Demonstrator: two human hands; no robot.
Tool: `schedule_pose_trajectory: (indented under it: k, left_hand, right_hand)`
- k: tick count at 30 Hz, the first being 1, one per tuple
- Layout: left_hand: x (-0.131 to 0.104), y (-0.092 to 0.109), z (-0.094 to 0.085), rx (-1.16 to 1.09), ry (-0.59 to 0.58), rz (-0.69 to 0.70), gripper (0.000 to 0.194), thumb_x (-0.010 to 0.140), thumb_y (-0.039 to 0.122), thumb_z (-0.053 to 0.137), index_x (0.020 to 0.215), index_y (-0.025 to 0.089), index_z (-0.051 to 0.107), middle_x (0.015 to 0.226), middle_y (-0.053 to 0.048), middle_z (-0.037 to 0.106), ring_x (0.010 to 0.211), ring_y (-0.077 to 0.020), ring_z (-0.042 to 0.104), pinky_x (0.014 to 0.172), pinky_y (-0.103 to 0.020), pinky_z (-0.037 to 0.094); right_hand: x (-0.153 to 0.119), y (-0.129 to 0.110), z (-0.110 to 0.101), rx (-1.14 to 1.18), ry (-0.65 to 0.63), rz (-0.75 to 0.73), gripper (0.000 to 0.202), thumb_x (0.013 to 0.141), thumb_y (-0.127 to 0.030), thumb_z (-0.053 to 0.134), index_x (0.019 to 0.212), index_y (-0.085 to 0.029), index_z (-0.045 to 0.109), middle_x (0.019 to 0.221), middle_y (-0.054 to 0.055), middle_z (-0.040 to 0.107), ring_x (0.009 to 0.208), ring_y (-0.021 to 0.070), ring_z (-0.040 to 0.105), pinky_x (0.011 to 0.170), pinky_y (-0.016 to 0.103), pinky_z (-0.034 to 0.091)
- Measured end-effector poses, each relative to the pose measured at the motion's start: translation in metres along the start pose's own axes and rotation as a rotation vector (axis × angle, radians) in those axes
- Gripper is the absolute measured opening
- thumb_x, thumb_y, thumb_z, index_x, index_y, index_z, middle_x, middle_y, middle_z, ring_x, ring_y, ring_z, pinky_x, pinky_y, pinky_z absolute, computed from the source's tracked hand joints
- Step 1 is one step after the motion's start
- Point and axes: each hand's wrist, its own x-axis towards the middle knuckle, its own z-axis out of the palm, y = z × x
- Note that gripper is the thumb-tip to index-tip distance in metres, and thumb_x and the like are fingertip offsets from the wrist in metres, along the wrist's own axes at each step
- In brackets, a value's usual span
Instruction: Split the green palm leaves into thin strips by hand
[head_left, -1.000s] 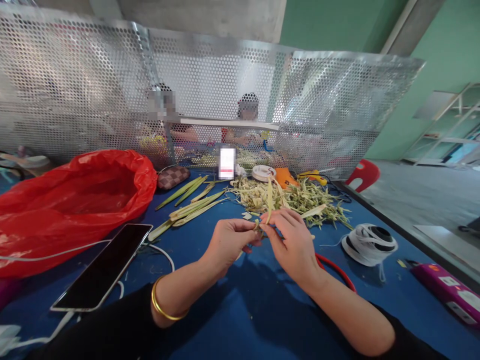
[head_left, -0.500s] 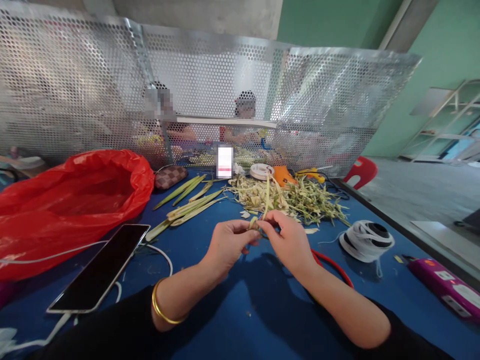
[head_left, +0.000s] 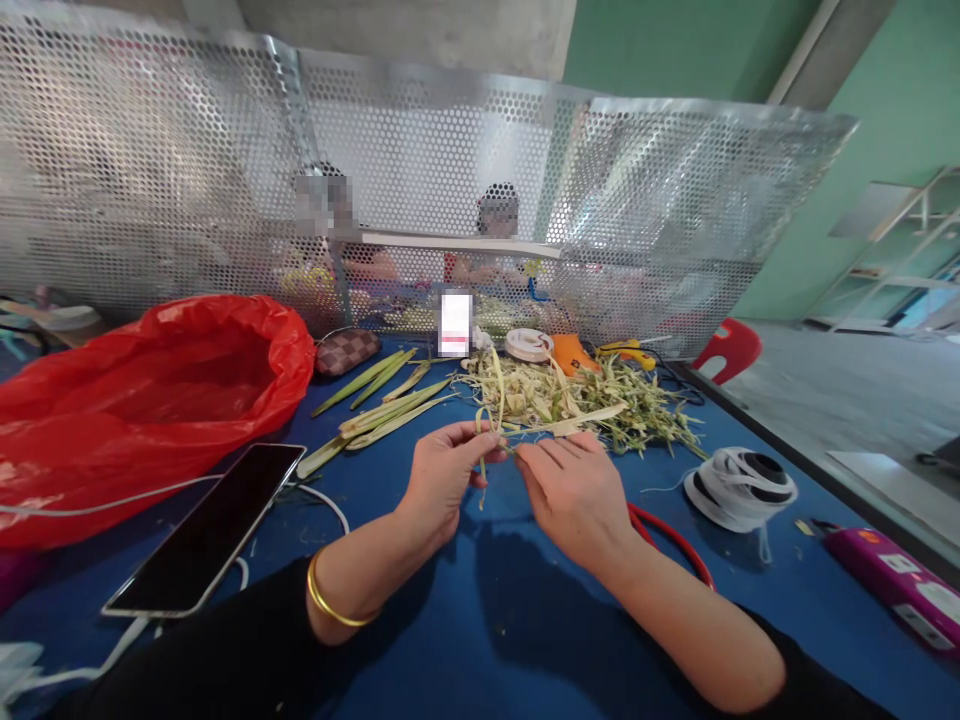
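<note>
Near the middle of the blue table, my left hand pinches a pale green leaf strip, one end of which rises above the fingers while a thin piece hangs below them. Just to its right, my right hand is closed at the same strips, its palm turned down. A long pale strip passes over the right fingers. Behind both hands lies a heap of cut leaf pieces. Longer leaf stalks lie to the left of the heap.
A red plastic bag, a phone and its white cable are at left. A cord spool and a purple device stand right. A perforated metal screen rises behind, with people beyond it.
My hands have moved slightly apart, and the right has turned palm down. Strips that were bunched between the fingers now stretch out to the right and upward.
</note>
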Motion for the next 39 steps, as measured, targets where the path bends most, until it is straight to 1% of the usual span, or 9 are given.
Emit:
schedule_pose_trajectory:
  k: [4, 7, 10, 12, 15, 18, 24, 29, 39]
  left_hand:
    - [0.003, 0.000, -0.002, 0.025, 0.013, 0.031, 0.024, 0.062, 0.026, 0.071, 0.080, 0.013, 0.063, 0.073, -0.005, 0.068, 0.060, -0.0120, 0.061, 0.036, -0.016, 0.034]
    - [0.005, 0.002, -0.002, 0.020, 0.010, 0.044, 0.024, 0.062, 0.026, 0.070, 0.080, 0.014, 0.061, 0.074, -0.004, 0.068, 0.060, -0.0117, 0.062, 0.037, -0.016, 0.036]
    - [0.004, 0.004, -0.002, 0.055, -0.021, 0.060, 0.020, 0.065, 0.026, 0.069, 0.078, 0.013, 0.060, 0.075, -0.006, 0.069, 0.062, -0.0118, 0.062, 0.038, -0.015, 0.038]
    - [0.003, 0.005, -0.002, 0.093, -0.043, 0.050, 0.020, 0.065, 0.026, 0.069, 0.078, 0.013, 0.060, 0.073, -0.006, 0.069, 0.062, -0.0124, 0.062, 0.039, -0.015, 0.038]
    - [0.001, 0.005, -0.002, 0.138, -0.083, 0.036, 0.020, 0.064, 0.025, 0.070, 0.076, 0.013, 0.061, 0.068, -0.005, 0.068, 0.061, -0.0132, 0.062, 0.039, -0.016, 0.038]
    - [0.001, 0.004, -0.002, 0.168, -0.104, 0.025, 0.018, 0.064, 0.024, 0.070, 0.076, 0.013, 0.061, 0.067, -0.005, 0.067, 0.059, -0.0129, 0.062, 0.038, -0.016, 0.037]
    - [0.004, 0.003, -0.003, 0.206, -0.076, 0.004, 0.014, 0.064, 0.021, 0.068, 0.074, 0.014, 0.062, 0.066, -0.004, 0.068, 0.057, -0.0116, 0.062, 0.038, -0.015, 0.035]
    - [0.005, 0.003, -0.003, 0.213, -0.061, 0.006, 0.011, 0.064, 0.020, 0.066, 0.073, 0.015, 0.062, 0.067, -0.004, 0.068, 0.058, -0.0124, 0.063, 0.040, -0.017, 0.039]
    - [0.003, 0.004, -0.001, 0.263, -0.079, 0.040, 0.011, 0.063, 0.020, 0.067, 0.071, 0.013, 0.065, 0.061, -0.003, 0.064, 0.055, -0.0118, 0.060, 0.040, -0.017, 0.038]
  right_hand:
    - [0.000, -0.012, 0.000, 0.455, -0.162, 0.229, 0.019, 0.088, -0.017, 0.044, 0.085, -0.018, 0.063, 0.078, 0.004, 0.067, 0.071, 0.0170, 0.058, 0.068, 0.030, 0.038]
    - [0.003, -0.010, 0.002, 0.935, -0.179, 0.585, 0.018, 0.086, -0.029, 0.048, 0.084, -0.020, 0.063, 0.075, 0.002, 0.066, 0.069, 0.0160, 0.060, 0.065, 0.028, 0.043]
    - [0.008, -0.002, 0.005, 1.286, 0.060, 0.928, 0.020, 0.080, -0.037, 0.058, 0.084, -0.018, 0.063, 0.071, 0.000, 0.061, 0.058, 0.0124, 0.057, 0.061, 0.027, 0.045]
    - [0.010, 0.002, 0.005, 1.374, 0.272, 1.004, 0.023, 0.075, -0.038, 0.063, 0.085, -0.017, 0.065, 0.070, -0.001, 0.059, 0.056, 0.0104, 0.053, 0.058, 0.025, 0.044]
    - [0.011, 0.006, 0.001, 1.324, 0.459, 0.929, 0.021, 0.076, -0.036, 0.064, 0.085, -0.018, 0.068, 0.065, 0.000, 0.058, 0.058, 0.0107, 0.051, 0.059, 0.025, 0.042]
    - [0.011, 0.006, -0.007, 1.231, 0.457, 0.774, 0.019, 0.081, -0.035, 0.059, 0.081, -0.019, 0.068, 0.061, 0.000, 0.058, 0.061, 0.0124, 0.052, 0.063, 0.027, 0.042]
    - [0.012, 0.010, -0.022, 0.984, 0.072, 0.485, 0.031, 0.083, -0.026, 0.052, 0.054, -0.018, 0.057, 0.065, 0.000, 0.050, 0.068, 0.0139, 0.050, 0.068, 0.028, 0.039]
    - [0.013, 0.009, -0.023, 0.932, -0.171, 0.401, 0.032, 0.080, -0.017, 0.048, 0.048, -0.018, 0.050, 0.071, 0.000, 0.046, 0.072, 0.0141, 0.049, 0.068, 0.029, 0.038]
    - [0.012, 0.010, -0.019, 1.007, -0.250, 0.440, 0.032, 0.075, -0.012, 0.043, 0.044, -0.018, 0.038, 0.067, 0.000, 0.042, 0.071, 0.0140, 0.047, 0.064, 0.027, 0.036]
